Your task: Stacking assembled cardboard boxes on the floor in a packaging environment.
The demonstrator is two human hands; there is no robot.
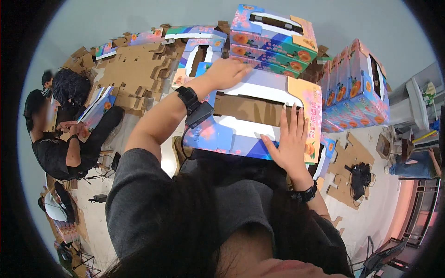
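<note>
A printed cardboard fruit carton (pixel 250 147), blue, pink and yellow with peach pictures, lies across my lap. Its top has a long opening with white edges, and brown cardboard shows inside. My left hand (pixel 227 73) rests on the carton's far edge, fingers stretched to the right. Flat on the near right part of the top lies my right hand (pixel 291 141), its fingers spread over the white edge and the opening. Neither hand grips anything. A black strap with a dark box-shaped device (pixel 199 115) is on my left wrist.
Similar cartons (pixel 271 44) are stacked just beyond, with a row of upright cartons (pixel 354 88) to the right. Flat brown cardboard sheets (pixel 139 69) lie at the far left. A person (pixel 60 148) sits at the left handling another carton. A black bag (pixel 360 180) rests on cardboard at right.
</note>
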